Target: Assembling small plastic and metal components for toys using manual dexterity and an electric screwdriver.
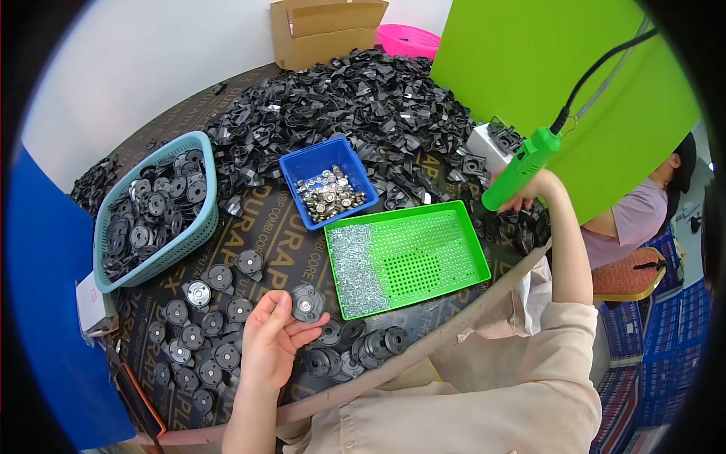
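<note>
My left hand [269, 346] pinches a round dark-grey part [306, 303] with a shiny metal centre, just above the table. On the right, my right hand [541, 186] is wrapped round a green electric screwdriver [523, 168], which hangs from a black cable and a coiled spring. Its tip is hidden. Between the two hands lies a green perforated tray [461, 281] with small silver screws [352, 265] heaped at its left end. Behind it stands a blue bin [291, 172] of small metal pieces. More round parts [210, 372] lie left of my left hand, and others [370, 348] near the table's front edge.
A teal basket [162, 266] full of round parts stands at the left. Black plastic pieces [325, 106] are piled across the back, before a cardboard box [329, 38] and a pink basket [408, 38]. Green panel [560, 60] rises at right; another person [624, 227] sits beyond it.
</note>
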### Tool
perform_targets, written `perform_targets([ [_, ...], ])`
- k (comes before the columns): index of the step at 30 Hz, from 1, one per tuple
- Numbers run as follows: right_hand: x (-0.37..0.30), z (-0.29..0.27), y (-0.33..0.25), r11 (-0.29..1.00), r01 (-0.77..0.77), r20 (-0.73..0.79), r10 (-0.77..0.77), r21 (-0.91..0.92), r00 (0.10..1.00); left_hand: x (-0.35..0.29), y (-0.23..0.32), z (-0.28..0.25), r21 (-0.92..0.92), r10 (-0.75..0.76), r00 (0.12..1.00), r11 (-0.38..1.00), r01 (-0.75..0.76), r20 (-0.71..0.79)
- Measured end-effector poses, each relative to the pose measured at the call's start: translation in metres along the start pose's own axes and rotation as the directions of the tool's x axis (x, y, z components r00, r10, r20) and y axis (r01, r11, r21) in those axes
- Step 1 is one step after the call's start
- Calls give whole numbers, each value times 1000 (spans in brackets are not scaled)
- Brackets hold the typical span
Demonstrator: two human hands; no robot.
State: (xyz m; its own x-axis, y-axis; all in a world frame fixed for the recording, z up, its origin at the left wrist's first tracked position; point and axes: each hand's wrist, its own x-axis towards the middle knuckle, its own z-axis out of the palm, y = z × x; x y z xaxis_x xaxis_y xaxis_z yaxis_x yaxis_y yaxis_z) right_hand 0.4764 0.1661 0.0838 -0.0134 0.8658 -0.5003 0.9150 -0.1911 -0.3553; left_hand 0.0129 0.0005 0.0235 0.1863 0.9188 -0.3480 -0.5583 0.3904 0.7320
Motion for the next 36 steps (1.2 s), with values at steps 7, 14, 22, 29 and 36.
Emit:
perform_targets([
  [7, 24, 42, 10, 995, 73, -15, -74, -69, 997, 0, -5, 1, 10, -4, 1000, 1000, 4, 14],
  [14, 12, 18, -24, 909, 304, -368, -189, 286, 911, 2, -7, -5, 21, 15, 1000, 1000, -15, -9],
  [22, -1, 46, 60, 758, 60, -249, -287, -650, 925, -4, -4, 4, 29, 6, 1000, 1000, -6, 26],
  [29, 31, 37, 7, 945, 319, -171, -327, -74, 929, -2, -4, 3, 34, 14, 1000, 999, -14, 10],
  [36, 43, 23, -49, 833, 269, 128, -372, 483, 919, -1, -3, -1, 39, 23, 999, 999, -24, 33],
])
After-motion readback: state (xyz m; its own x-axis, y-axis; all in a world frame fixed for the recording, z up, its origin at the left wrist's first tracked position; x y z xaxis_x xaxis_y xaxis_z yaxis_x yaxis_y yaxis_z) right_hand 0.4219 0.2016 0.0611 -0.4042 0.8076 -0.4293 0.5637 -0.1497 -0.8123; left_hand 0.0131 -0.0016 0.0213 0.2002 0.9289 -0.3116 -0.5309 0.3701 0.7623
